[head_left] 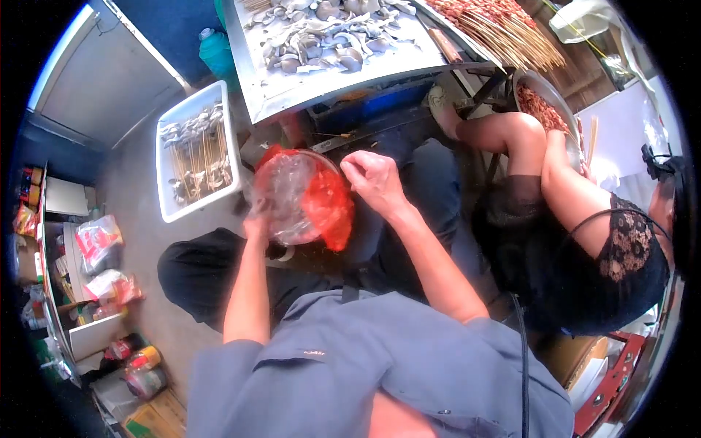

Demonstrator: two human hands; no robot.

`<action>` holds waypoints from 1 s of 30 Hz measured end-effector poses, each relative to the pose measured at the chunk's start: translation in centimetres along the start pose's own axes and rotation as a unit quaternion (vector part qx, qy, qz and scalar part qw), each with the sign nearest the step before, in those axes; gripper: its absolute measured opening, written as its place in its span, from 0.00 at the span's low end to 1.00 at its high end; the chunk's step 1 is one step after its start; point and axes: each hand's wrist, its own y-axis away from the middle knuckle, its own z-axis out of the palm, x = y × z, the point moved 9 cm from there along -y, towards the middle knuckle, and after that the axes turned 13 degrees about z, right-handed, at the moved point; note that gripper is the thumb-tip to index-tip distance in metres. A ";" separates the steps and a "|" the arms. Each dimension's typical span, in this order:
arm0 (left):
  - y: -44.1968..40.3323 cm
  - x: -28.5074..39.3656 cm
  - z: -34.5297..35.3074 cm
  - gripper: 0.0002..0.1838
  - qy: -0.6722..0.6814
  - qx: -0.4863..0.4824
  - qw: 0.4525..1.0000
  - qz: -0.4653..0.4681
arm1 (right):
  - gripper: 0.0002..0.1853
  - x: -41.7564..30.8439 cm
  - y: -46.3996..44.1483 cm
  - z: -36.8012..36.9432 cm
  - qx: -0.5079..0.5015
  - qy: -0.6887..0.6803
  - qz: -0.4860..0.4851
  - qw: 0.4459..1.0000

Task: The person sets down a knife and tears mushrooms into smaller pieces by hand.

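Note:
Between my knees is a round container whose rim [325, 159] shows behind a red plastic bag [332, 208]. A see-through plastic bag [285, 186] bulges at its middle, blurred in places. My left hand [255, 221] is closed at the left side of the see-through bag, its fingertips partly hidden and smeared. To the right of the container, my right hand [374, 177] is raised with its fingers curled into a pinch, apart from the bags. Whatever those fingers hold, if anything, is too small to make out.
A white tray [163, 182] of mushroom skewers lies at left. Ahead, a metal table [274, 102] bears cut mushrooms [314, 44], a knife [445, 47] and meat skewers [496, 33]. At right, another person [577, 175] sits by a bowl of meat [540, 106]. Shelves [66, 255] stand left.

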 end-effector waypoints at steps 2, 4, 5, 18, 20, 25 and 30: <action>1.1 0.3 -0.1 0.25 -0.123 0.045 0.991 -0.022 | 0.07 0.2 0.2 -0.1 0.002 0.022 -0.002 1.000; 2.1 0.0 0.8 0.24 -0.172 0.054 0.983 -0.025 | 0.07 0.2 0.1 -0.4 0.010 0.030 -0.005 0.999; 2.9 2.3 1.7 0.22 -0.209 0.061 0.975 0.046 | 0.07 0.1 0.1 -0.8 0.028 0.019 0.002 0.999; 11.3 16.4 -5.9 0.30 0.052 -0.024 0.995 0.079 | 0.08 1.6 -0.2 -4.4 0.099 -0.246 0.113 0.958; 12.6 21.1 -7.6 0.30 0.063 -0.023 0.990 0.125 | 0.08 1.2 -0.4 -3.8 0.092 -0.248 0.112 0.958; 15.7 28.9 -13.6 0.26 0.009 -0.048 0.997 0.066 | 0.09 0.8 -0.3 -2.8 0.063 -0.229 0.098 0.966; 21.4 32.3 -19.5 0.26 -0.035 -0.036 0.997 0.063 | 0.09 0.6 -0.1 -2.2 0.036 -0.201 0.100 0.974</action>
